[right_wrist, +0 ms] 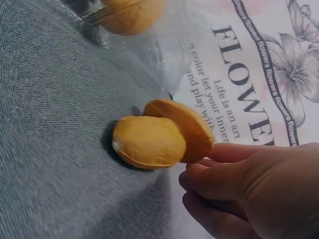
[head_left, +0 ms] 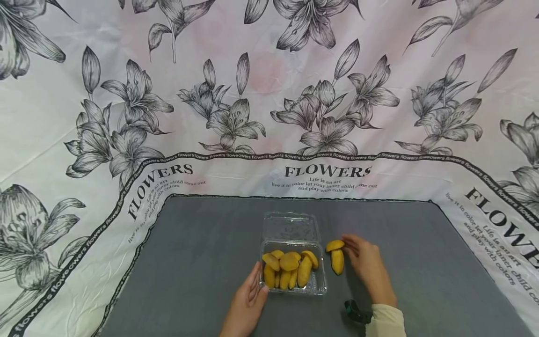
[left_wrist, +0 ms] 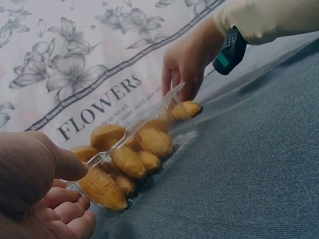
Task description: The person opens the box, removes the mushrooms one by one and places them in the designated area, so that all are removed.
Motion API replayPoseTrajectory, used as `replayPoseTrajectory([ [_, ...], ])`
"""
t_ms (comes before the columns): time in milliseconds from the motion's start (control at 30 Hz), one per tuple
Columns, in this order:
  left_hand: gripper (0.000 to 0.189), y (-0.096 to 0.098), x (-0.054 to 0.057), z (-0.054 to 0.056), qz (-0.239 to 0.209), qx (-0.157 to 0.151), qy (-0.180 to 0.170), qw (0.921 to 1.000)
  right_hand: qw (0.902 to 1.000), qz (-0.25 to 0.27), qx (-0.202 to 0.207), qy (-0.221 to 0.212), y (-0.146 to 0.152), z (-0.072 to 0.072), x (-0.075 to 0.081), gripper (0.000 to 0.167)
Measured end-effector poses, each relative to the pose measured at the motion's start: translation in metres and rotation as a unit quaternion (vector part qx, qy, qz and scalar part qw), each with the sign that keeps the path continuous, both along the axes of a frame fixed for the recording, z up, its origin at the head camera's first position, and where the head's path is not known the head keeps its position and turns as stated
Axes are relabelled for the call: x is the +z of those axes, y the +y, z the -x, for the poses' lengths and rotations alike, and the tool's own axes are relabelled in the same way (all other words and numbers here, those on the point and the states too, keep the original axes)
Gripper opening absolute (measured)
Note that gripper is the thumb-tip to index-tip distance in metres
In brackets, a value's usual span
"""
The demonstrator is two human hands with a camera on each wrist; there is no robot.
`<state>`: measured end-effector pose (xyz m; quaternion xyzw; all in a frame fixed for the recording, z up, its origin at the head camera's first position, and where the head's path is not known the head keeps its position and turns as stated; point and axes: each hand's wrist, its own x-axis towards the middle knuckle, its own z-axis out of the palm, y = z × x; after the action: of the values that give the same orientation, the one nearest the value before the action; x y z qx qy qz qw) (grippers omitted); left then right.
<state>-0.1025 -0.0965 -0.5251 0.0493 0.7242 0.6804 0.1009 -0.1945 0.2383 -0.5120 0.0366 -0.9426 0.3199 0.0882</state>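
A hinged clear plastic container (head_left: 317,283) stands with its lid (head_left: 290,228) folded back. Several yellow mushrooms (head_left: 288,261) with rounded caps and thick stems lie inside. My left hand (head_left: 246,302) holds the container at its left side, thumb by the near corner; the left wrist view shows the thumb (left_wrist: 70,167) against the rim. To the right of the container, one more yellow mushroom (head_left: 337,262) is outside it, its stem pointing toward me. My right hand (head_left: 368,264) pinches the edge of its cap (right_wrist: 192,127) between thumb and fingertips.
A grey cloth surface (head_left: 202,262) lies under everything. Behind and at the sides hangs a white and pink sheet (head_left: 261,178) printed with flowers and lettering. A dark band with a green patch (head_left: 355,312) is on my right wrist, beside a cream sleeve (head_left: 384,320).
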Motion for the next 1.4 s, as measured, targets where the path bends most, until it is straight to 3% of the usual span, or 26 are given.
replayPoseTrajectory([
  [233, 0.071, 0.001, -0.001, -0.002, -0.002, 0.0, -0.007, 1.0, 0.9994, -0.004, -0.02, 0.03, 0.001, -0.018, 0.014, 0.037],
  [400, 0.07, 0.002, -0.001, -0.003, 0.004, 0.004, -0.008, 1.0, 0.9965, -0.004, 0.0, 0.083, -0.005, -0.027, 0.026, 0.04],
  [633, 0.07, 0.001, 0.002, -0.004, 0.005, 0.006, -0.017, 0.9998, 0.9835, -0.02, 0.093, 0.154, -0.025, -0.036, 0.036, 0.056],
  [767, 0.07, 0.001, 0.003, -0.004, 0.004, 0.007, -0.015, 0.9999, 0.9729, -0.019, 0.155, 0.17, -0.039, -0.037, 0.037, 0.064],
  [1000, 0.069, 0.001, 0.004, -0.004, 0.005, 0.008, -0.013, 0.9999, 0.9596, -0.01, 0.24, 0.147, -0.059, -0.038, 0.028, 0.069],
  [1300, 0.07, 0.001, 0.004, -0.002, 0.002, 0.007, -0.018, 0.9998, 0.9528, -0.043, 0.278, 0.114, -0.088, -0.038, 0.019, 0.066],
  [1400, 0.07, 0.001, 0.004, -0.002, 0.005, 0.006, -0.016, 0.9998, 0.9546, -0.04, 0.279, 0.096, -0.094, -0.037, 0.018, 0.062],
])
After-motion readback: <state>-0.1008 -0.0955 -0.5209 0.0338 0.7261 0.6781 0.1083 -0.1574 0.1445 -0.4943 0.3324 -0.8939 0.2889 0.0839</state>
